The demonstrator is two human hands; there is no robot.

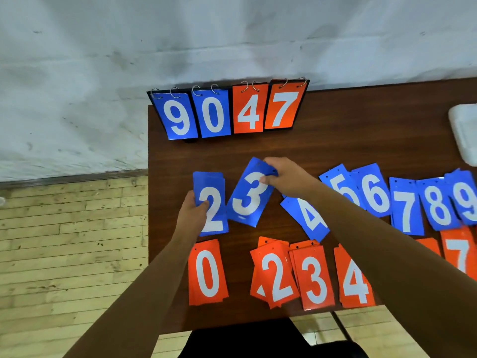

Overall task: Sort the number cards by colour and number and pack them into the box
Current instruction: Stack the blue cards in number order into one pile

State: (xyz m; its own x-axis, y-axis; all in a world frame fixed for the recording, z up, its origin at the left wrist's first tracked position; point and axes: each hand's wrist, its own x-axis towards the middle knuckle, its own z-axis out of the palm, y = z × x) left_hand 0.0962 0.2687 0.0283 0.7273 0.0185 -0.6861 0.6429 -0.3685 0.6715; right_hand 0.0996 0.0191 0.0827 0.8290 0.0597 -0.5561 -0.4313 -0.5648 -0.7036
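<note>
Right fingers point(271, 162) pinch blue 3 point(247, 200) (top edge).

Dark wooden surface point(348, 130), flip scoreboard point(227, 112) at far edge, row of blue number cards point(405, 210) mid-way, orange number cards point(207, 273) along near edge, white object point(464, 133) at right.

The left hand point(192, 215) grips the left edge of the blue 2 cards point(209, 182), thumb lying across the face, its bare forearm coming in from 7 o'clock. The right hand point(286, 178) pinches the top corner of the blue 3 card point(247, 200) between thumb and curled fingers, knuckles up, forearm stretching in from 4 o'clock.
</note>
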